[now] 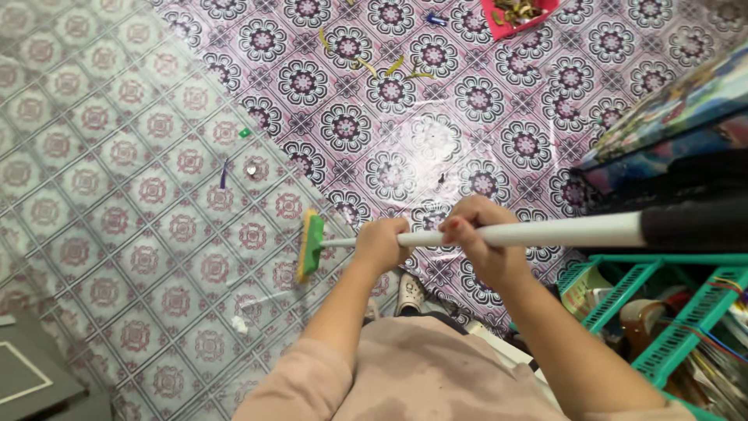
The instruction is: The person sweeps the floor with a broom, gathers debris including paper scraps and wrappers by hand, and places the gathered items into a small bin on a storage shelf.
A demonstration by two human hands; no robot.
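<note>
I hold a broom with a long white handle (pixel 561 231) in both hands. My left hand (pixel 380 243) grips the handle lower down, closer to the green brush head (pixel 309 246) with yellow bristles. Higher up the handle, my right hand (pixel 477 234) is closed around it. The brush head rests on the patterned floor covering (pixel 156 195). Small scraps lie on the floor near it: a white bit (pixel 239 325), a green piece (pixel 245 132), a purple strip (pixel 224 173) and a shiny round bit (pixel 251 168).
A red dustpan (pixel 514 15) with debris lies at the top, with yellow peel strips (pixel 389 68) nearby. A green plastic shelf (pixel 662 312) full of items stands at the right, under a patterned cloth (pixel 670 117). A grey box corner (pixel 31 374) is bottom left.
</note>
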